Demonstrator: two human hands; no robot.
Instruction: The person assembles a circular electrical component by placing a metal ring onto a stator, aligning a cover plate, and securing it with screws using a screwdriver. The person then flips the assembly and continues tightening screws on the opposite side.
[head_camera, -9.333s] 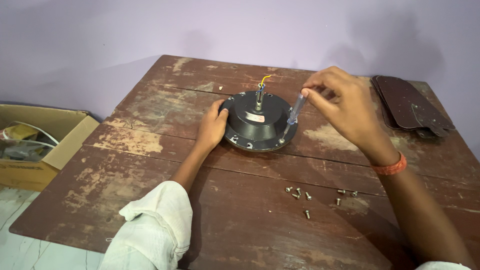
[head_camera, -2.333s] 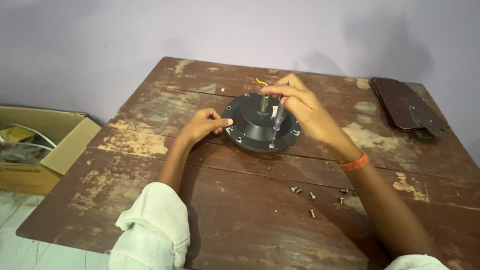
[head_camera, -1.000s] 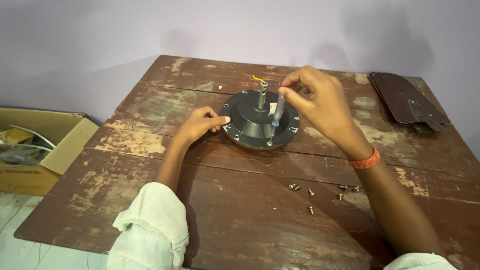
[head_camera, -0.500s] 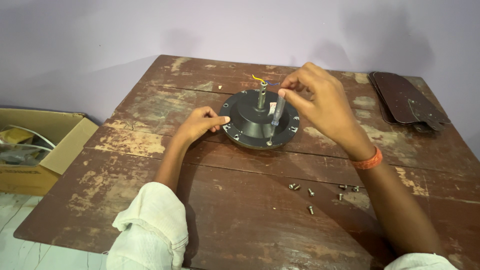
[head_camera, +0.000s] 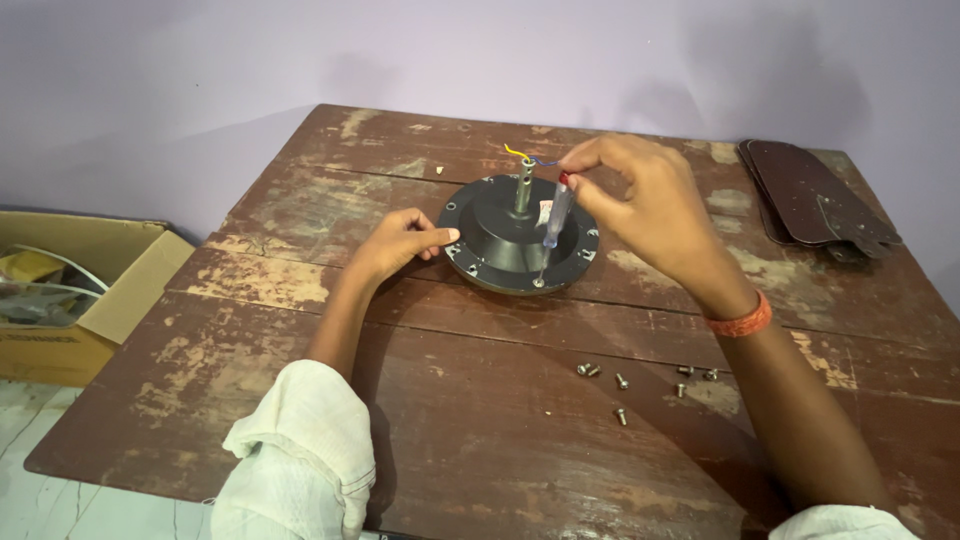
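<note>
On the worn brown wooden tabletop, head view: the round dark metal fan motor housing sits centred, just below the fingers of both hands. The left hand rests against the housing's left rim, its fingers curled loosely and touching the edge, gripping nothing. The right hand holds a slim clear-handled screwdriver pinched between thumb and fingertips; the tool stands nearly upright with its tip on a screw position at the near rim of the housing.

Progress, as a judgement: seven or so small silver screws lie loose on the tabletop, near the right forearm and well apart from the housing, so the screw work on the rim is partly done. Several rim holes look dark, but which hold screws cannot be read.

A grey steel shaft with yellow and blue wires rises just left of the right fingers. Stacked dark brown fan blades lie well to their right.

Hidden or unclear: the screwdriver tip's engagement, the far rim behind the right hand, and the contents of the cut-off cardboard box.
</note>
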